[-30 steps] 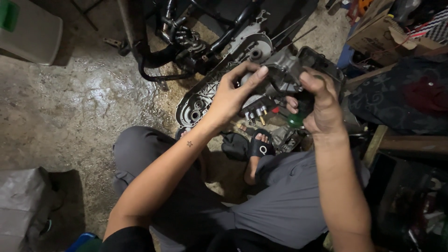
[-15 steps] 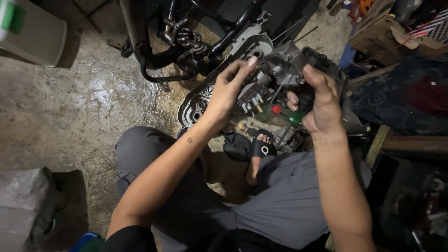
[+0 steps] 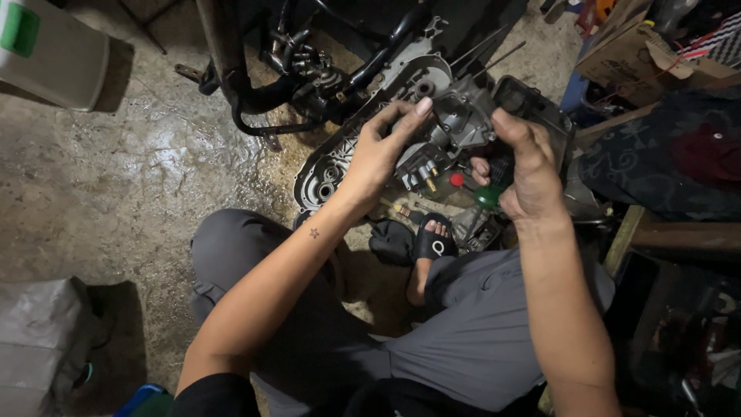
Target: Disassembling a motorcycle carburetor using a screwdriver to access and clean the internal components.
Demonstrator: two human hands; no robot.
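- While the person sits on the wet concrete floor [image 3: 131, 177], both hands hold up a grey metal engine part [image 3: 455, 127] in front of the open engine casing [image 3: 347, 166] of a stripped-down machine.
- Left hand [image 3: 382, 154]: fingers spread along the part's near-left side, the thumb tip up on its top edge, so it grips the body.
- Right hand [image 3: 529, 174]: curled round the part's right end, the thumb on top; a green-handled tool [image 3: 488, 194] with a red knob shows just under this hand, and whether the hand also holds it I cannot tell.
- Handling, as a judgement: cast metal, so stiff and probably heavy for its bulk; likely oily and slippery, with sharp ribs and edges.
- Brass fittings [image 3: 429, 179] stick out beneath it; they look easy to bend, so a grip seems safer on the solid body, both hands on opposite ends.
- A sandalled foot [image 3: 431, 243] rests directly below the part.
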